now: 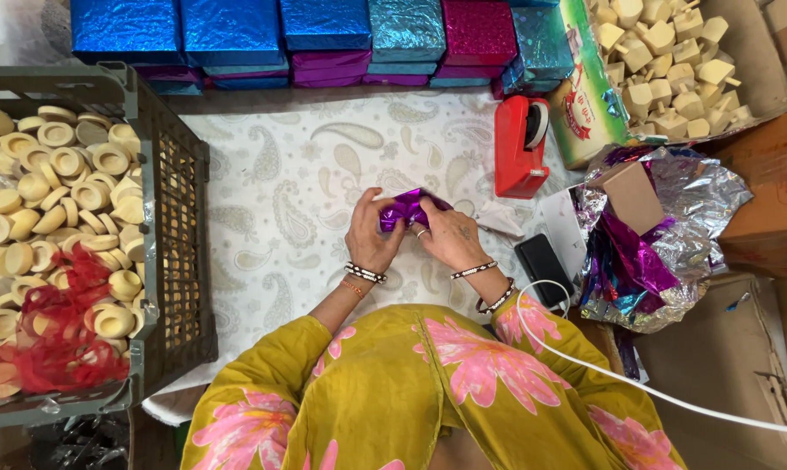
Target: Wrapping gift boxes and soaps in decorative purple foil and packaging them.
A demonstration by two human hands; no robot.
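Head view: both my hands close on a small crinkled purple foil-wrapped parcel at the frame's centre.
It lies between them, long axis running left-right; my left hand grips its left end, my right hand its right, above the paisley-printed white cloth tabletop.

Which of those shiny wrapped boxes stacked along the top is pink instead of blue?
The magenta box, second from the right in the row, just above the red tape dispenser. The boxes beside it on top are blue or teal.
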